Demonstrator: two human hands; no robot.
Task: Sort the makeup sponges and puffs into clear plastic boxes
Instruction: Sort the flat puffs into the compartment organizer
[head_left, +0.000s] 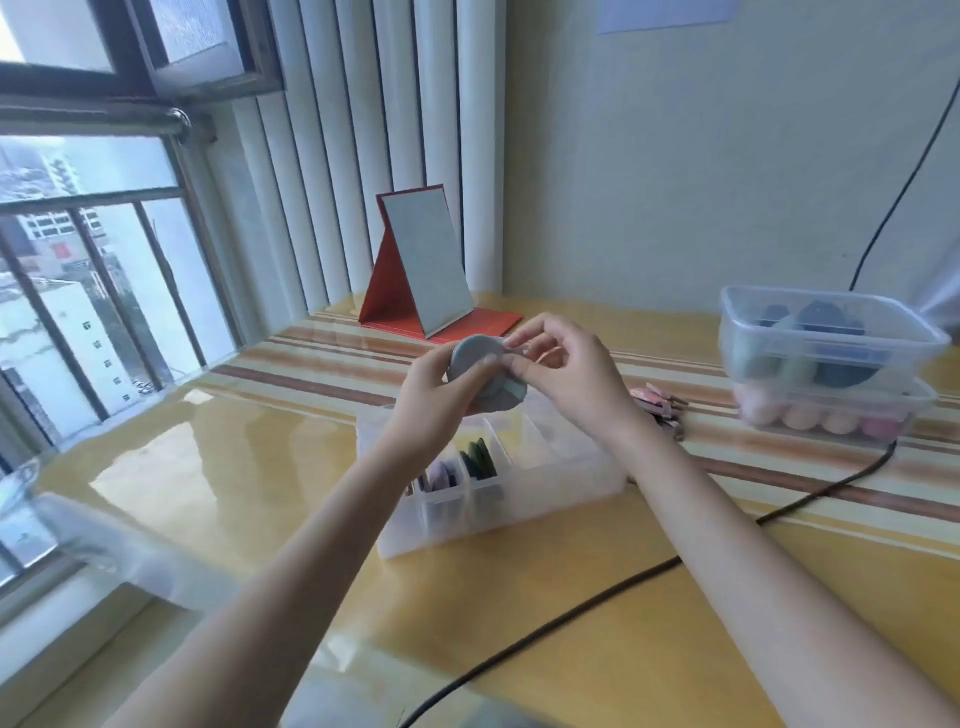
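At the centre of the frame both hands hold a small stack of grey round puffs (485, 375) in the air, just above the far end of a clear divided box (498, 483). The puffs are flat discs held nearly on edge; the broad face of the front one is turned toward the upper left of the frame and the stack's thickness runs toward the lower right. The left hand (434, 387) grips them from the left and below, its fingers (480, 371) curled across the front face. The right hand (563, 364) comes in from the right, its thumb and forefinger pinched together on the upper right edge of the stack, the other fingers loosely bent behind.

The divided box sits on the glossy yellow tabletop (234, 467) with its long axis running from lower left to upper right. In its near compartments stand pink puffs (441, 475) and dark green puffs (480, 460), all on edge.

At the right of the frame two clear lidded boxes are stacked: the upper box (826, 338) holds dark blue and green sponges, the lower box (836, 410) pink and peach ones. Small pinkish items (657, 402) lie between them and the right wrist, too blurred to tell. A red folding mirror (426, 270) stands behind the hands, and a black cable (571, 610) crosses the tabletop at lower right.
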